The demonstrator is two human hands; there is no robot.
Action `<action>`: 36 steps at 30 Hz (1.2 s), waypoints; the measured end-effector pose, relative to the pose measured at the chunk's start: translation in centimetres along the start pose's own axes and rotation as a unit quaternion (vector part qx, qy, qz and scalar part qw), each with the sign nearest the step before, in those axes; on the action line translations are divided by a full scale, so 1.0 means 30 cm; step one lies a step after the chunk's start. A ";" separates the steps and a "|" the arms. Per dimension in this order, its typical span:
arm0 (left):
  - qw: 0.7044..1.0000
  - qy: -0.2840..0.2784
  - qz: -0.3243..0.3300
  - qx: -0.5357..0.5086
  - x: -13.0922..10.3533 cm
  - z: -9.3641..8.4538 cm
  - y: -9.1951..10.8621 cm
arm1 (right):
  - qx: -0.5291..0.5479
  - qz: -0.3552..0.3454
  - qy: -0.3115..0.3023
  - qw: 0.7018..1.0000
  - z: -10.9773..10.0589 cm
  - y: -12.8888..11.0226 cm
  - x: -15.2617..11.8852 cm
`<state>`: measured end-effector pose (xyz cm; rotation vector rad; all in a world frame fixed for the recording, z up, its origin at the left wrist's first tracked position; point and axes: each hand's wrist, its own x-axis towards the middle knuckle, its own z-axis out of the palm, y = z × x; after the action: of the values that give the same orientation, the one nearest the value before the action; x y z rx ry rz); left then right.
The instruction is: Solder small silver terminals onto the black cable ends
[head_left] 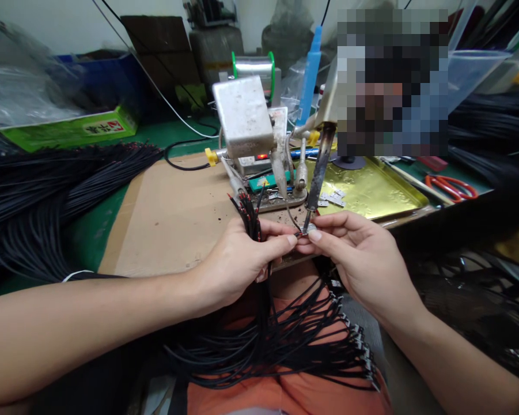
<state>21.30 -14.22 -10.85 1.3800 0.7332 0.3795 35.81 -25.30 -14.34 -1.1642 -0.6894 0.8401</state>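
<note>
My left hand is closed around a bundle of black cables with red-tipped ends, and its thumb and finger pinch one cable end. Close beside it, my right hand pinches a small metal connector. A soldering iron, fixed in a stand, points down with its tip at the connector. Thin solder wire reaches the same spot from the feeder nozzle. More cables lie across my lap, with metal connectors on their ends.
A brown cardboard sheet covers the bench. Loose connectors lie on a gold tray, near red-handled scissors. A solder spool stands behind the feeder. Thick cable bundles lie at left, before a green box.
</note>
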 end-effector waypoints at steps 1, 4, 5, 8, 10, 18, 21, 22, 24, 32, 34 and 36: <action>1.000 0.000 0.000 -0.001 0.000 0.000 -0.001 | 0.000 -0.001 0.000 1.000 0.000 -0.001 -0.001; 1.000 0.000 -0.002 0.000 0.001 0.000 -0.001 | -0.002 -0.004 -0.001 1.000 -0.002 -0.002 -0.004; 1.000 0.000 -0.003 0.002 0.001 0.000 -0.001 | -0.002 -0.004 0.000 1.000 -0.002 -0.002 -0.004; 1.000 0.001 -0.004 0.008 0.001 0.001 0.001 | -0.003 -0.006 0.002 1.000 -0.003 0.001 -0.003; 1.000 0.004 -0.006 0.014 0.000 0.002 0.003 | -0.006 -0.007 0.003 1.000 -0.003 0.004 -0.003; 0.999 0.009 -0.015 0.041 -0.008 0.004 0.012 | -0.015 0.004 0.004 1.000 -0.001 0.006 -0.007; 0.999 0.013 -0.019 0.041 -0.009 0.008 0.014 | -0.021 -0.004 0.003 1.000 -0.001 0.008 -0.008; 0.999 0.013 -0.019 0.042 -0.009 0.008 0.015 | -0.024 -0.007 0.003 1.000 -0.001 0.009 -0.009; 0.999 0.005 -0.018 0.042 -0.010 0.009 0.016 | -0.023 -0.009 0.003 1.000 -0.002 0.013 -0.011; 0.999 -0.028 0.004 0.025 -0.013 -0.001 0.006 | 0.003 -0.009 0.015 1.000 0.011 0.025 -0.025; 0.999 -0.029 0.008 0.020 -0.012 -0.001 0.005 | 0.005 -0.013 0.022 1.000 0.014 0.026 -0.026; 0.999 -0.030 0.008 0.016 -0.012 0.001 0.005 | 0.011 -0.014 0.024 1.000 0.016 0.026 -0.027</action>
<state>21.09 -14.44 -10.62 1.4228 0.6820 0.3400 34.83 -25.61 -15.00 -1.1499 -0.6536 0.7914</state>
